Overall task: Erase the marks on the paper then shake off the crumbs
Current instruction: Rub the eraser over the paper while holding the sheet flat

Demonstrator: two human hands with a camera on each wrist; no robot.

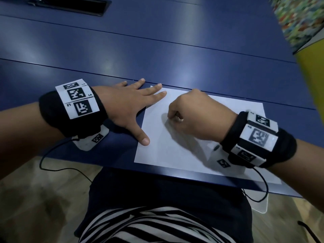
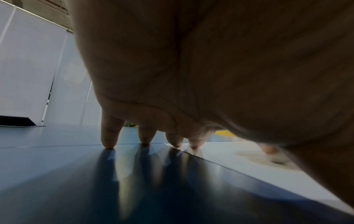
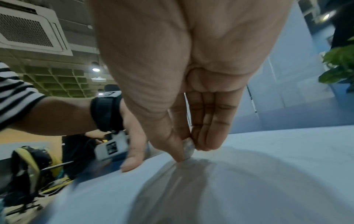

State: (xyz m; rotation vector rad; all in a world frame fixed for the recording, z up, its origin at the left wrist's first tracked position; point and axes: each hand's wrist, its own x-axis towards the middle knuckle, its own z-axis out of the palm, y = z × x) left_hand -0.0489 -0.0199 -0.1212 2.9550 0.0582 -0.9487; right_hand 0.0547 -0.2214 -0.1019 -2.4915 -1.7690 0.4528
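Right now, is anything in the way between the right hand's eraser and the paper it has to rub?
Nothing visible. The right hand pinches the eraser with its tip down at the paper, no object between them. The left hand lies flat at the paper's left edge, clear of the eraser.

Our right hand (image 3: 191, 94) pinches a small whitish eraser (image 3: 188, 149) between thumb and curled fingertips, its lower end pressed onto the white paper (image 3: 268, 174). At the sheet's left edge, the thumb of our left hand (image 3: 134, 145) lies flat on the paper, a black wrist strap (image 3: 106, 112) and a striped sleeve (image 3: 13, 94) behind it. A ceiling air-conditioner (image 3: 32, 28) and a green plant (image 3: 339, 68) frame the scene.
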